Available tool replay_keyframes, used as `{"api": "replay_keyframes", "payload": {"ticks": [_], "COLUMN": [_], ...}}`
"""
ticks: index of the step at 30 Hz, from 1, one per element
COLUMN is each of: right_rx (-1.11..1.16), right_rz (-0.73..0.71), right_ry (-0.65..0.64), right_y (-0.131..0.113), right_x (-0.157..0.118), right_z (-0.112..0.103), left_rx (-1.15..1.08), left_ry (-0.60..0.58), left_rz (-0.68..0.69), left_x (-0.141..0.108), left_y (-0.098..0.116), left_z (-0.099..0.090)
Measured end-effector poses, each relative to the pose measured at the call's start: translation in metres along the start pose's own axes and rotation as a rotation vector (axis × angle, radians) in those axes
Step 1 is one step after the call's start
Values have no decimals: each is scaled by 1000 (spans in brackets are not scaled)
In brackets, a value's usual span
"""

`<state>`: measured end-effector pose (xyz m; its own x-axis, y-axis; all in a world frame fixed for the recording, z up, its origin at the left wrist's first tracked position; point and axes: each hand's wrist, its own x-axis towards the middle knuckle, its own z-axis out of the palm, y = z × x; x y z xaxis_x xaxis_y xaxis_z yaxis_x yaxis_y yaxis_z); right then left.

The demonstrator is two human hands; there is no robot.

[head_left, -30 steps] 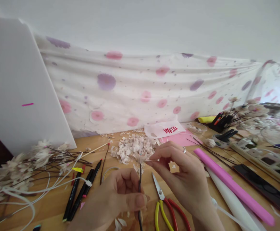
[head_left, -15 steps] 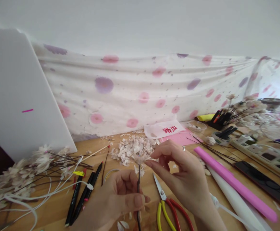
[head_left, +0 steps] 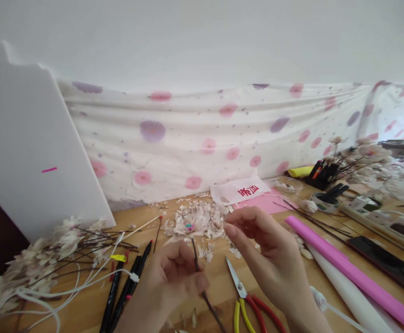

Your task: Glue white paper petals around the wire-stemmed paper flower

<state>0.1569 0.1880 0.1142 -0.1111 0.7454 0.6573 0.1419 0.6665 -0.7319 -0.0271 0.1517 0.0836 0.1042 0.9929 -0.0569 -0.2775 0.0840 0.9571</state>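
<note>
My left hand (head_left: pixel 179 277) is closed round a thin dark stem (head_left: pixel 205 296), which slants up and to the left. At its top is a pale flower head (head_left: pixel 185 230) with a small teal and pink centre; its petals blend into the heap behind. My right hand (head_left: pixel 262 259) hovers to the right of the flower, apart from it. Its thumb and index finger are pinched together, and whatever may be between them does not show. Beyond both hands lies a heap of pale loose petals (head_left: pixel 209 217). Scissors (head_left: pixel 240 289) with red and yellow handles lie between the hands.
At left are black markers (head_left: pixel 113 291), white cables (head_left: pixel 52 289) and finished-looking flowers (head_left: pixel 32 268) on dark stems. A pink roll (head_left: pixel 347 268), a white roll (head_left: pixel 344 289) and a black phone-like slab (head_left: pixel 385 259) lie at right. A white board (head_left: pixel 49 138) leans at the back left.
The stem has tilted, its flower head swinging left. My right hand, earlier pinching at the petals, is now apart from the flower. The whole view has shifted slightly.
</note>
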Motion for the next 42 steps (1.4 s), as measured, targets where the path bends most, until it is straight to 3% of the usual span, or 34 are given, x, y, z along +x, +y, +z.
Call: {"api": "replay_keyframes", "payload": {"ticks": [3, 5, 8, 11, 17, 22, 29, 38, 42], "right_rx": [158, 259, 376, 445, 419, 386, 375, 381, 365], "right_rz": [166, 300, 463, 472, 447, 460, 458, 463, 450], "right_ry": [-112, -177, -227, -265, -335, -362, -372, -390, -354], "right_y": [-7, -10, -11, -10, -11, -14, -8, -8, -6], "right_x": [-2, -5, -7, -7, -6, -6, -7, -3, -3], "right_z": [1, 3, 5, 6, 5, 6, 4, 4, 2], "left_rx": [278, 497, 706, 743, 755, 819, 790, 779, 741], "left_ry": [322, 449, 418, 357, 384, 317, 340, 299, 383], "left_rz": [242, 428, 724, 859, 927, 1046, 976, 988, 963], "left_x": [3, 6, 9, 9, 6, 11, 11, 13, 11], "left_y": [-3, -5, -6, -5, -6, -9, -10, -8, -10], "left_z": [1, -3, -11, -13, -8, -14, -12, -14, -11]}}
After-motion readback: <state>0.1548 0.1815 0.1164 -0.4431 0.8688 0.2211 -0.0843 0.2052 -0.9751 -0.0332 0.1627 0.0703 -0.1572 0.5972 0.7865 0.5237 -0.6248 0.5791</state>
